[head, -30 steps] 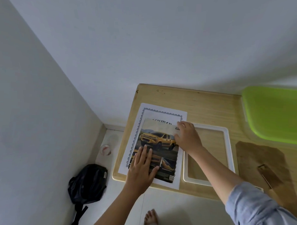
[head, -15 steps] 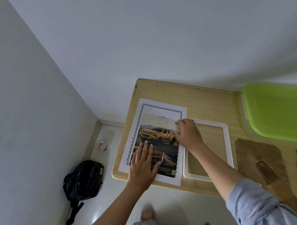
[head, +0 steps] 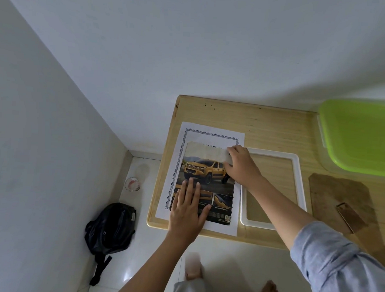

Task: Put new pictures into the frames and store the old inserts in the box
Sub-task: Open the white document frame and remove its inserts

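Note:
A car picture [head: 205, 168] showing a yellow truck lies on a white bordered sheet [head: 209, 130] at the left end of the wooden table [head: 264, 122]. My left hand [head: 187, 213] presses flat on the picture's lower left part, fingers straight. My right hand [head: 241, 167] pinches the picture's upper right corner, which looks slightly lifted. An empty white frame [head: 299, 178] lies flat just right of the sheet. At the back right stands a box with a green lid [head: 358, 134], cut off by the image edge.
A brown backing board [head: 338, 190] with its stand flap [head: 348, 216] lies right of the frame. On the floor to the left sit a black bag [head: 111, 228] and a small glass [head: 132, 184]. Walls close in behind and to the left.
The car picture has slid a little up the bordered sheet, now almost covering the printed heading. Both hands stay on it in the same places.

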